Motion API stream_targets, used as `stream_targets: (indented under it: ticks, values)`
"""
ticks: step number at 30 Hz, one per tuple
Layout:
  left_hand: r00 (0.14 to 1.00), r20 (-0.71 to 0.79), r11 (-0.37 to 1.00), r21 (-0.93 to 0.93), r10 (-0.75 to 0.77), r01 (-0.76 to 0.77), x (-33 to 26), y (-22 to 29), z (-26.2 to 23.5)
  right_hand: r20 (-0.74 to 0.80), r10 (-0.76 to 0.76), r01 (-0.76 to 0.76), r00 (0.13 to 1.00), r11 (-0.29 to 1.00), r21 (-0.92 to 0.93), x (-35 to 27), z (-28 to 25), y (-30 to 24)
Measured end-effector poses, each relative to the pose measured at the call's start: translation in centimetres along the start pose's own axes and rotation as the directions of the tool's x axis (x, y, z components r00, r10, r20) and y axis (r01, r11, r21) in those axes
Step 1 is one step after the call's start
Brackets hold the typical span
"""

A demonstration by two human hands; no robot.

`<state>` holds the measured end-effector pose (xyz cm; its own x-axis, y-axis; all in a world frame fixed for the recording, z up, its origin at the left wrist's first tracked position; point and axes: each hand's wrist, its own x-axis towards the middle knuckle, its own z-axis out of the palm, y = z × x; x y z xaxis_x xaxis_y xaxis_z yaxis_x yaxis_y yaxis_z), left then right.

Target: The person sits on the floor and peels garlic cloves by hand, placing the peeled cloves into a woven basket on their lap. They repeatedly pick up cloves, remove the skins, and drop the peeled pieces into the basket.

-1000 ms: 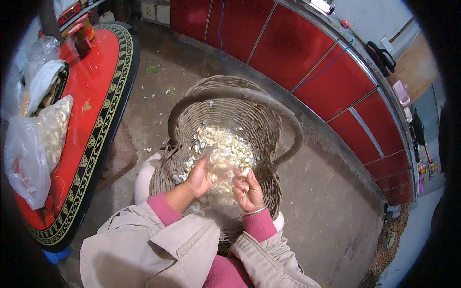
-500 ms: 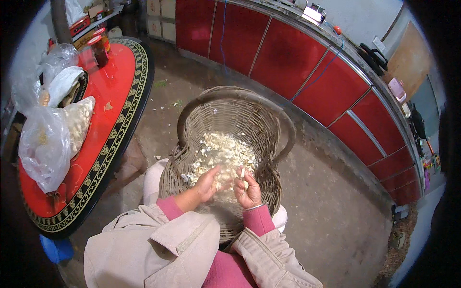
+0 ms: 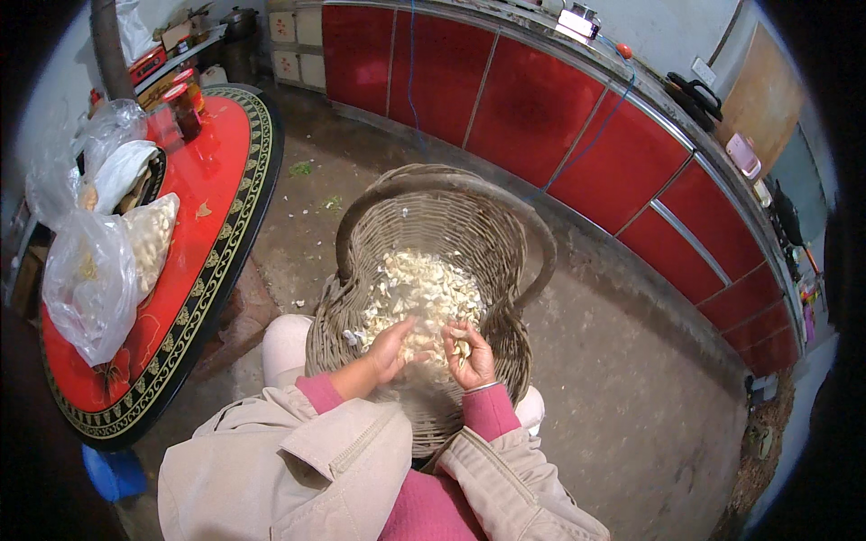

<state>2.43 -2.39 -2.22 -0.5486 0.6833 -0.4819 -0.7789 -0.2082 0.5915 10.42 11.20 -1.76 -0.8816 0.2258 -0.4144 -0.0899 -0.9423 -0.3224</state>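
A brown wicker basket (image 3: 433, 216) with an arched handle stands between my knees. Inside it lies a heap of small pale pieces (image 3: 424, 284) that look like garlic cloves. Over the near side of the heap, my left hand (image 3: 388, 353) is open, its fingers stretched toward the right. My right hand (image 3: 471, 361) is curled around a few of the pale pieces, which show between thumb and fingers. The hands face each other, a small gap apart. Blur hides whether a piece is at the left fingertips.
At left, a red oval table (image 3: 212, 153) with a patterned black rim carries clear plastic bags (image 3: 90, 288), one holding pale pieces, and jars (image 3: 185, 113). Red cabinets (image 3: 532, 90) run along the back and right. A blue container (image 3: 113, 471) sits below the table.
My right hand has shifted slightly right, its fingers curling more over the pieces; a piece raised at its fingertips no longer shows there. The left hand stays nearly in place. The view has tilted slightly.
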Motion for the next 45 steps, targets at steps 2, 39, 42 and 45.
stream_targets:
  ticks: [2, 39, 42, 45]
  values:
    - [1.000, 0.018, 1.000, -0.006, 0.006, -0.005, 0.1, -0.1, -0.1, 0.001, -0.026, 0.026, 1.000, 0.999, 0.034, 0.2, -0.4, 0.0]
    - [0.944, 0.308, 0.971, -0.233, 0.122, -0.049, -2.7, 5.1, 2.0, 0.033, -0.003, 0.002, 0.999, 1.000, 0.009, 0.2, -0.3, -0.9]
    - [0.959, 0.248, 0.988, -0.106, 0.137, -0.113, -2.9, 4.9, 2.1, 0.043, 0.000, -0.001, 0.999, 1.000, 0.017, 0.2, -0.4, -0.8]
    - [0.958, 0.248, 0.989, -0.068, 0.143, -0.130, -2.9, 4.7, 2.1, 0.043, 0.003, -0.004, 0.999, 1.000, 0.017, 0.2, -0.4, -0.8]
